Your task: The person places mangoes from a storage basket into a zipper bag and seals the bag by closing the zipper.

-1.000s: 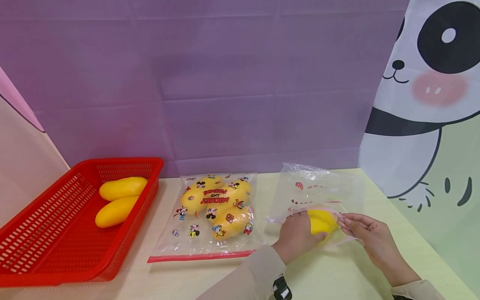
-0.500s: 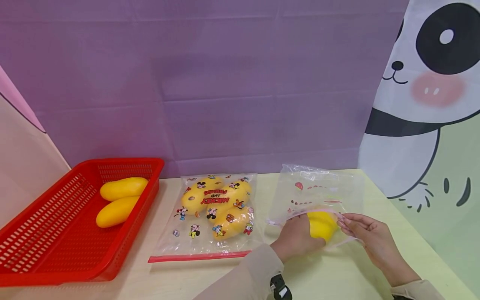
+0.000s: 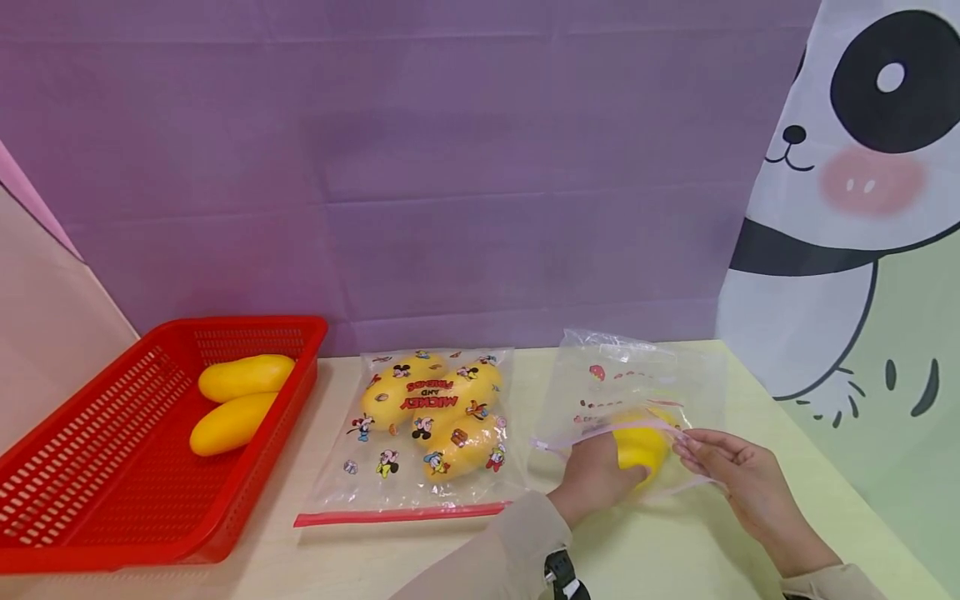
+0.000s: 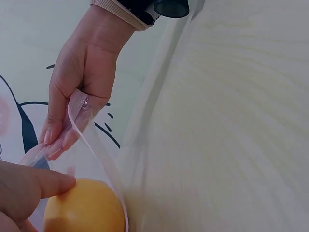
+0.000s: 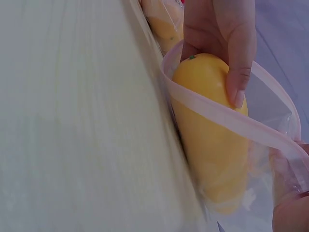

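My left hand (image 3: 600, 477) grips a yellow toy mango (image 3: 639, 452) at the mouth of a clear zip bag (image 3: 551, 383). In the right wrist view, most of the mango (image 5: 210, 154) lies inside the bag, behind its pale pink zip edge (image 5: 217, 113). The thumb rests along its near end, where a small green stem spot shows. With thumb and fingertips, my right hand (image 3: 742, 475) pinches the right side of the bag's opening and keeps it apart. The left wrist view shows the right hand (image 4: 82, 77) on that edge, above the mango (image 4: 87, 208).
A filled zip bag (image 3: 352, 492) with a red seal, cartoon prints and several mangoes lies to the left. A red plastic basket (image 3: 127, 492) with two mangoes (image 3: 240, 408) stands at the far left. The purple backdrop (image 3: 450, 208) rises behind the table (image 3: 660, 558).
The mango and my left hand have shifted slightly left, and the bag's upper edge now crosses the mango a little lower. My right hand stays almost in place on the bag's edge.
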Demonstrator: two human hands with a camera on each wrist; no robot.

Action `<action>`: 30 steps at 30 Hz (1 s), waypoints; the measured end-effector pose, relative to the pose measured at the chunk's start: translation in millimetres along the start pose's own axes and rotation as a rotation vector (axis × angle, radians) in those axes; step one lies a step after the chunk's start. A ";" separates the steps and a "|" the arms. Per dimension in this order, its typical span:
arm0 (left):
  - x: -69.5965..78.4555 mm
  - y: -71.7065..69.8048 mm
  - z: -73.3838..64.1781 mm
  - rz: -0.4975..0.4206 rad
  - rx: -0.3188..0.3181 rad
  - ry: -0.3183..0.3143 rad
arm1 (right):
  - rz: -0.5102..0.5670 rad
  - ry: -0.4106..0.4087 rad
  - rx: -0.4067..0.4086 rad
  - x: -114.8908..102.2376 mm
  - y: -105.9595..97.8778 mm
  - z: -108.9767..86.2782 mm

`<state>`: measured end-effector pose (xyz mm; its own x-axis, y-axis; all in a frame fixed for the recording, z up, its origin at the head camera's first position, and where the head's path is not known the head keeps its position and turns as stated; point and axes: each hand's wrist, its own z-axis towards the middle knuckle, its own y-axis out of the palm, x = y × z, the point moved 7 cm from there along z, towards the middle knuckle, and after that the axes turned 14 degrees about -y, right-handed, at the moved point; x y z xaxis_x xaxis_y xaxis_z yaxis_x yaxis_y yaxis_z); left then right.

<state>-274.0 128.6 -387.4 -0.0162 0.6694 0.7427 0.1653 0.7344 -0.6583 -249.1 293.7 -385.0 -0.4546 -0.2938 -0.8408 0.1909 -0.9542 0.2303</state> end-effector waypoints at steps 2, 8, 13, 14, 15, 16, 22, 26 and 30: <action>-0.1 0.0 -0.2 -0.019 0.017 -0.020 | -0.002 0.006 -0.001 0.3 0.1 -0.8; 1.2 -2.4 1.4 -0.099 0.062 -0.009 | -0.002 0.008 -0.003 0.3 1.7 -0.2; -2.0 -2.7 6.0 -0.143 0.082 -0.028 | 0.024 0.002 -0.007 1.3 4.5 -1.4; -2.4 -2.9 6.7 -0.147 0.088 -0.026 | 0.026 -0.003 -0.009 1.7 4.7 -1.6; -2.4 -3.3 7.3 -0.149 0.093 -0.024 | 0.032 -0.009 -0.014 1.9 5.1 -1.7; -2.4 -3.7 7.9 -0.153 0.100 -0.022 | 0.035 -0.013 -0.016 2.3 5.1 -1.6; -3.7 -4.3 11.3 -0.161 0.120 -0.014 | 0.004 -0.005 -0.023 2.5 5.9 -1.3; -5.7 -3.4 11.9 -0.155 0.101 -0.013 | -0.018 0.011 -0.012 2.6 5.6 -1.5; -6.7 -3.8 8.5 -0.129 0.067 0.010 | -0.035 0.032 0.000 3.4 4.3 -1.0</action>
<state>-282.9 122.2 -391.0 -0.0229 0.5681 0.8227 0.0967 0.8203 -0.5637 -249.0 288.7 -387.3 -0.4333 -0.2582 -0.8635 0.1755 -0.9639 0.2002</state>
